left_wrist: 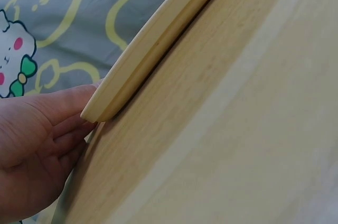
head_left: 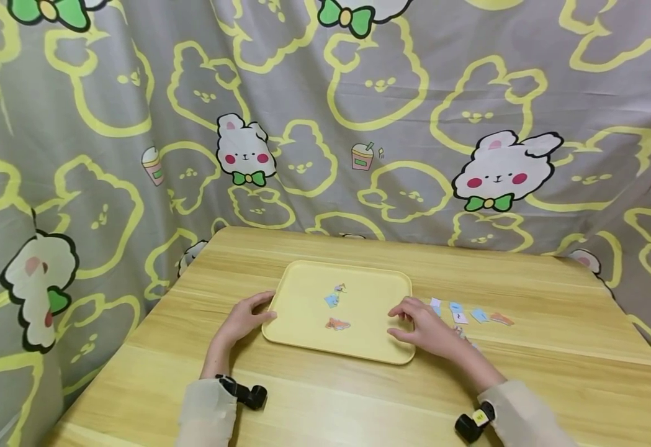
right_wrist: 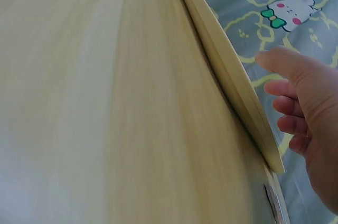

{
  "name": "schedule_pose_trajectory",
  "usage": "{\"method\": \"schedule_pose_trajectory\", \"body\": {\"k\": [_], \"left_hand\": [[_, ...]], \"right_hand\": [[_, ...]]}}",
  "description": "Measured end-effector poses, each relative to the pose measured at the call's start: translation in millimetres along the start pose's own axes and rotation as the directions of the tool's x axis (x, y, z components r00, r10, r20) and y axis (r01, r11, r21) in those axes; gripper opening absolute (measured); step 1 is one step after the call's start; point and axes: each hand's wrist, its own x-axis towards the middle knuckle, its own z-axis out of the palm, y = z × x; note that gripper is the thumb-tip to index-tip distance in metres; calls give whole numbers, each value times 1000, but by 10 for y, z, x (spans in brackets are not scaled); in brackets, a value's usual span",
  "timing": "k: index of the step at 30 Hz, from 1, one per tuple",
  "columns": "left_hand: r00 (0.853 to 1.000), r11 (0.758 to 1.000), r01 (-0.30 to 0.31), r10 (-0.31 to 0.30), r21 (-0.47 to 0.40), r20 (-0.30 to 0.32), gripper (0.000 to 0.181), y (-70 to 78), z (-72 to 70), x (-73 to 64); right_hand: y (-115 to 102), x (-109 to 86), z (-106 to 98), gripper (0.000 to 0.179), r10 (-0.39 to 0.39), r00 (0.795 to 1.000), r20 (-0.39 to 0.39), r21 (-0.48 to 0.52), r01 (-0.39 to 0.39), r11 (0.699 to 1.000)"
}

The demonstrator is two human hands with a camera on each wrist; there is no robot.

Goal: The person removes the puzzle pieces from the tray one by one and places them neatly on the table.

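Left hand [head_left: 245, 318] and right hand [head_left: 422, 326]: bare. Left sleeve [head_left: 206, 410] and right sleeve [head_left: 526, 416]: pale cream fabric, loose cut. Left wrist unit [head_left: 257, 398]: black, rounded housing. Right wrist unit [head_left: 467, 428]: black, fitted with a yellow label [head_left: 480, 417].

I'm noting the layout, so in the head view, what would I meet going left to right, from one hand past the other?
Left hand, orange cutout on the yellow tray, right hand, light blue cutout, rightmost orange cutout.

The left hand [head_left: 245, 318] curves inward; the right hand [head_left: 419, 320] hovers, fingers [right_wrist: 290, 105] loosely curled, thumb [right_wrist: 288, 64] extended.
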Motion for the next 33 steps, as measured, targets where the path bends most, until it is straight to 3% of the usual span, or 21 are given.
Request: {"method": "schedule_pose_trajectory", "body": {"k": [21, 33], "left_hand": [[1000, 1000, 15, -15, 2, -8, 58, 20, -3, -13], [1000, 1000, -6, 6, -13, -14, 55, 14, 2, -16]], "right_hand": [[-280, 388, 378, 29, -52, 993, 103, -73, 59, 996], [-432, 548, 557, 33, -25, 993, 115, -162, 44, 986]]}}
